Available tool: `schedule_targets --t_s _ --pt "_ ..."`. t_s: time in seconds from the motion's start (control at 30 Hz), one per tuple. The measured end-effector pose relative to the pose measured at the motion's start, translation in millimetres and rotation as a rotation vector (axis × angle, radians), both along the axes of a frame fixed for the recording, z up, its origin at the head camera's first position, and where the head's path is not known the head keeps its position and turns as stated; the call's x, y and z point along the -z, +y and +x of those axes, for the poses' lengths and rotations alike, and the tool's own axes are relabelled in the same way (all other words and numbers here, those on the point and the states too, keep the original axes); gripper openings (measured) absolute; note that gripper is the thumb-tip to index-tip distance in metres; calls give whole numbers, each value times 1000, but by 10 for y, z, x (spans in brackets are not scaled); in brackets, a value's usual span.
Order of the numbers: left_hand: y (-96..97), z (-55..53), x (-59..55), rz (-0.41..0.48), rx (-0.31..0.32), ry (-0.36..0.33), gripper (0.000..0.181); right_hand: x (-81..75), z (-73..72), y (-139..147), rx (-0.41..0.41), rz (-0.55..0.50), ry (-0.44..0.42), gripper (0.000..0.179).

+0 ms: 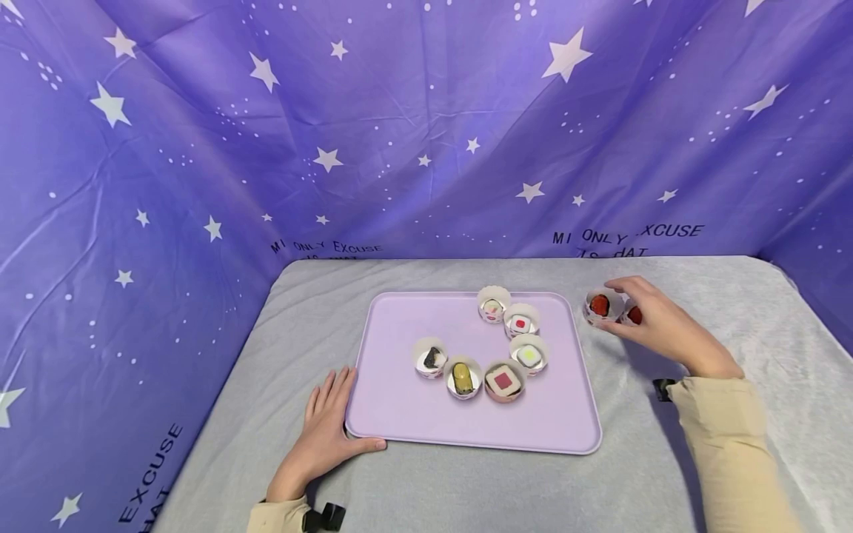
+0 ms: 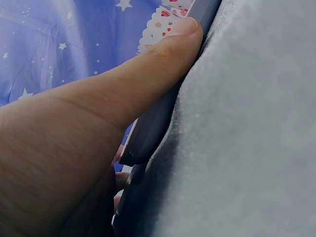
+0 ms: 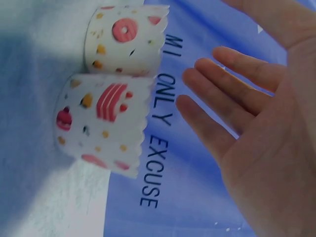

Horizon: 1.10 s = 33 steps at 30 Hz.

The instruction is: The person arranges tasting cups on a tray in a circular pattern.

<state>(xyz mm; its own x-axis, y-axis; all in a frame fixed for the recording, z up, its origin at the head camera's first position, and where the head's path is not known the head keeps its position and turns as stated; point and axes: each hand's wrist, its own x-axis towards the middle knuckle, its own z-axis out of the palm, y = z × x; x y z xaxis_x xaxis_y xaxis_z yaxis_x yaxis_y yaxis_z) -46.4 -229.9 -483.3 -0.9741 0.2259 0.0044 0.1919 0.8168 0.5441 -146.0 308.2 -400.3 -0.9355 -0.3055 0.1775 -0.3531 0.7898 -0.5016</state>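
Observation:
A lilac tray [image 1: 393, 326] lies on the cloth. At its front left corner rests my left hand [image 1: 323, 426], fingers spread along the left side and thumb by the front edge. In the left wrist view the thumb [image 2: 168, 54] touches the tray's rim. To the tray's right, my right hand [image 1: 673, 333] is over two paper cups. One cup [image 1: 589, 314] holds a red-topped sushi piece [image 1: 600, 305]; the other, partly hidden by the hand, holds another red piece [image 1: 635, 315]. The right wrist view shows the fingers loosely bent, apart from the printed cups [image 3: 98, 123].
Several paper cups with sushi pieces stand on the tray in a curved row, from a pale one [image 1: 493, 304] at the back to a black-and-white one [image 1: 430, 358] on the left. Grey cloth [image 1: 480, 488] covers the table. A purple star-printed curtain [image 1: 426, 148] hangs behind.

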Motion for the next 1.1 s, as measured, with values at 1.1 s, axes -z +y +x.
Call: schedule_targets --t_s 1.1 --pt "8 8 -4 2 -4 2 129 239 -51 444 33 -84 -64 78"
